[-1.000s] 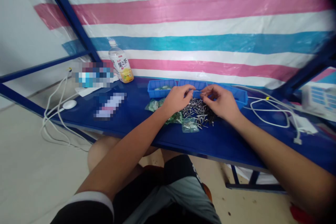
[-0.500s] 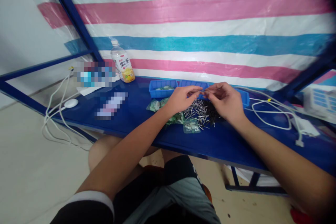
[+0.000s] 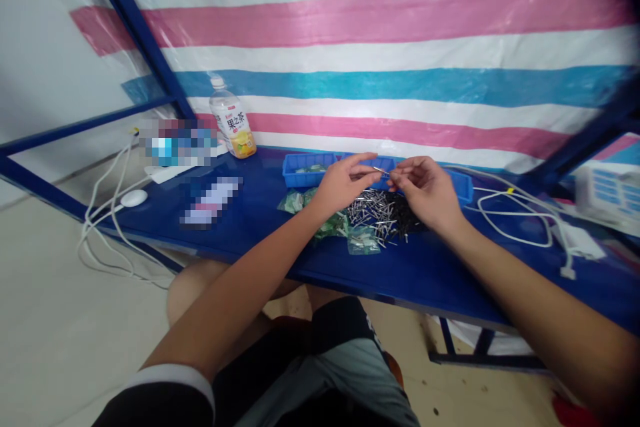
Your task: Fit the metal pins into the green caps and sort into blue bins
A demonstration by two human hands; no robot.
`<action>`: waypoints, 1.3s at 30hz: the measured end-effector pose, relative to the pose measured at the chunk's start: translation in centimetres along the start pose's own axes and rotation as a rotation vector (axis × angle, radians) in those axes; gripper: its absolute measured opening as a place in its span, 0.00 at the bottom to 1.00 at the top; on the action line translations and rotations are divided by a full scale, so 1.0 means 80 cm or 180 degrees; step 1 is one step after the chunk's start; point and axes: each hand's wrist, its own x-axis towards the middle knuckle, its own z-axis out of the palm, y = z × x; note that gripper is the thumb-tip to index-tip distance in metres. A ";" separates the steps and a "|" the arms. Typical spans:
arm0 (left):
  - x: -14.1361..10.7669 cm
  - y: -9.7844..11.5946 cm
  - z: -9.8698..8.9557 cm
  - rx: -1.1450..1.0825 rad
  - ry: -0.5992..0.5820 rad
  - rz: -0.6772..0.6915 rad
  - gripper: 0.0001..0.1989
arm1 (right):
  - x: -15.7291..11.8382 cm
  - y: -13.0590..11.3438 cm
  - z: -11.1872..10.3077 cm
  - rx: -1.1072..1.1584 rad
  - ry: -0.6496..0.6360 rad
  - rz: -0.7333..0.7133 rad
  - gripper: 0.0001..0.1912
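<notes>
A thin silver pin (image 3: 381, 171) is pinched in the fingertips of my right hand (image 3: 427, 190), above the desk. Facing it, my left hand (image 3: 345, 183) has its thumb and fingers apart around the pin's free end. Beneath both hands lies a heap of silver pins (image 3: 375, 210), with black pieces (image 3: 406, 213) at its right, partly hidden by my right hand. Small green-tinted plastic bags (image 3: 364, 240) lie at the left and front of the heap. Behind my hands are blue bins; the left bin (image 3: 303, 179) holds some small bags.
On the blue desk (image 3: 265, 213), a drink bottle (image 3: 233, 120) stands at the back left. A white mouse (image 3: 134, 198) and blurred-out items lie farther left. White cables (image 3: 530, 213) and a power strip (image 3: 583, 240) are on the right.
My left fingers have parted and opened away from my right fingertips. The silver pin between the hands now shows clearly, held by my right hand.
</notes>
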 end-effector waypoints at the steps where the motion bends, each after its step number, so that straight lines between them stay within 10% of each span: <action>1: 0.000 0.001 0.000 0.0086 0.0050 -0.0028 0.25 | 0.000 0.001 0.001 0.0010 -0.0079 0.0026 0.18; 39: -0.009 0.026 -0.001 0.0342 0.0078 0.0592 0.17 | -0.009 -0.004 0.002 -0.0294 -0.0486 -0.0111 0.18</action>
